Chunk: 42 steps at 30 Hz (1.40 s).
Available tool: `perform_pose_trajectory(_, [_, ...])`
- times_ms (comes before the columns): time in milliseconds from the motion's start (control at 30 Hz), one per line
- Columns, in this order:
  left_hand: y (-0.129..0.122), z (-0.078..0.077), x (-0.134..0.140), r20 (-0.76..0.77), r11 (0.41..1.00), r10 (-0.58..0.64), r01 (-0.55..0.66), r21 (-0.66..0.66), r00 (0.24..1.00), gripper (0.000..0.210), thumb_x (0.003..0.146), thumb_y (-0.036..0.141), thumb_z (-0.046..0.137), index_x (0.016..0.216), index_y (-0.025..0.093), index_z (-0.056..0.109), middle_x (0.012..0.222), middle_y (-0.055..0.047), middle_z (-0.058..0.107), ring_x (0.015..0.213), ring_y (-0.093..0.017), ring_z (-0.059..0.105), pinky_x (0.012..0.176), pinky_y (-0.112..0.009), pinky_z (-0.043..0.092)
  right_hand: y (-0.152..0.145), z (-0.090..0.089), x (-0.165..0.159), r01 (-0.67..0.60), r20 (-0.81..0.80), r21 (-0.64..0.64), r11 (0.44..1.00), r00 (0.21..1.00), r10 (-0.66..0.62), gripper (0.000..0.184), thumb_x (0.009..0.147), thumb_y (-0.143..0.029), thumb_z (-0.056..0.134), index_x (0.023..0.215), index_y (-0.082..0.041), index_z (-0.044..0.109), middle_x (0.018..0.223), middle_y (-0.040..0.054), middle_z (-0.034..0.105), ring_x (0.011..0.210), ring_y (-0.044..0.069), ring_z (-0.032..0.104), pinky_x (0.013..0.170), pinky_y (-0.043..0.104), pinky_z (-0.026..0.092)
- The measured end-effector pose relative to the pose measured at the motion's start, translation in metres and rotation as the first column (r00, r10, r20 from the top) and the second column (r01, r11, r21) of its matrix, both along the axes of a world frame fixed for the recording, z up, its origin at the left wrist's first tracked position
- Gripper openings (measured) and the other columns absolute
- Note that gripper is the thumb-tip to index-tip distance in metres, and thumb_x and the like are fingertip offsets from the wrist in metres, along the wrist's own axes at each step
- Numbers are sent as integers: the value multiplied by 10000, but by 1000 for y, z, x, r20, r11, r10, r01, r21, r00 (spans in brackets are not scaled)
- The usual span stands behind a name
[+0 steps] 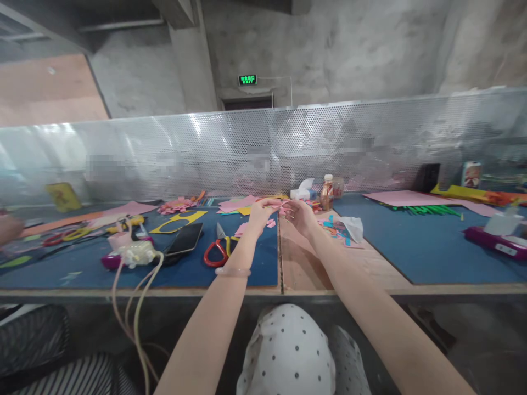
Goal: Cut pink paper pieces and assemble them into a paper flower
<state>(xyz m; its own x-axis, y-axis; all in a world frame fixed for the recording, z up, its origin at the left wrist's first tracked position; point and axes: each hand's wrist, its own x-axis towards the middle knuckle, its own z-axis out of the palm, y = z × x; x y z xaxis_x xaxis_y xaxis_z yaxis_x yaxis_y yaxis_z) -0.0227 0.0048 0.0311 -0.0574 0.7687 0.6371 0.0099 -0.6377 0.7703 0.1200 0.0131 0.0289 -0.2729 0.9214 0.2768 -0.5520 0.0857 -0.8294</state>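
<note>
Head view: pink piece [284, 203] lies between left grip [263, 212] and right grip [301, 216].

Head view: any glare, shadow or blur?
Head view: bright streaks on the panel, notably its left half; head view: dark shadow on the wood below the right hand; head view: co-worker's hand at the left edge looks smeared.

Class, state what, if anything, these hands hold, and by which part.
The left hand and right hand seem to hold a small, thin pink piece between them; which part each grips is too small to tell.
</note>
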Motion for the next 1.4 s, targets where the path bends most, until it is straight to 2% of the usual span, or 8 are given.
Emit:
perform_pose_trajectory(300, [-1,0,1,-248,979,163,-125,161,955,208,632,64,542,732,169,692,990,-58,650,969,-175,568,892,-329,421,-2,3,0,39,-79,-60,997,996,-44,178,744,-257,502,805,-206,662,599,-21,577,546,88,527,537,206,423])
perform_pose_trajectory(567, [-11,5,4,-265,974,180,-135,181,947,291,594,4,481,692,183,690,872,-55,662,892,-181,580,854,-327,422,1,2,0,122,13,-8,992,992,-122,158,729,-347,548,742,-220,640,559,-11,555,559,121,537,558,249,429])
perform_pose_trajectory(767, [-14,5,5,-289,983,160,-125,136,944,409,573,-33,419,798,180,686,906,-52,666,905,-183,579,843,-314,423,4,-4,-2,172,9,61,983,985,-173,175,585,-305,711,696,-207,618,643,-18,606,585,103,542,585,243,433])
perform_pose_trajectory(867, [-10,2,5,-302,989,116,-82,122,946,452,593,-40,366,859,169,666,972,-58,655,959,-177,568,869,-309,408,8,-8,-1,335,22,79,939,941,-337,201,564,-308,718,703,-195,627,681,-5,621,593,106,544,590,253,433])
perform_pose_trajectory(1000, [-3,0,7,-176,986,163,-154,63,971,339,675,-1,378,860,150,619,937,-69,649,923,-163,578,875,-310,404,13,-9,1,537,132,228,812,809,-573,182,594,-343,671,659,-176,643,656,5,615,609,122,534,609,266,422])
perform_pose_trajectory(1167, [0,-2,6,-171,977,208,-212,-4,963,98,707,191,575,792,166,619,808,-59,653,778,-176,587,773,-314,440,13,-8,-3,467,247,451,761,753,-609,144,594,-335,654,619,-194,644,642,3,625,681,157,539,675,283,418])
perform_pose_trajectory(1300, [0,-5,4,-317,976,203,-218,-13,926,81,640,259,658,627,179,649,663,-38,642,653,-170,565,701,-301,433,11,-8,-5,428,258,482,765,764,-591,126,612,-323,641,642,-201,641,687,-1,637,701,155,546,707,288,411])
perform_pose_trajectory(1400, [1,-5,1,-289,978,190,-206,-25,938,140,630,313,663,606,175,669,605,-34,632,609,-162,556,644,-280,426,12,-9,-6,385,281,459,801,792,-542,152,618,-335,645,668,-191,644,705,1,641,688,145,547,690,276,403])
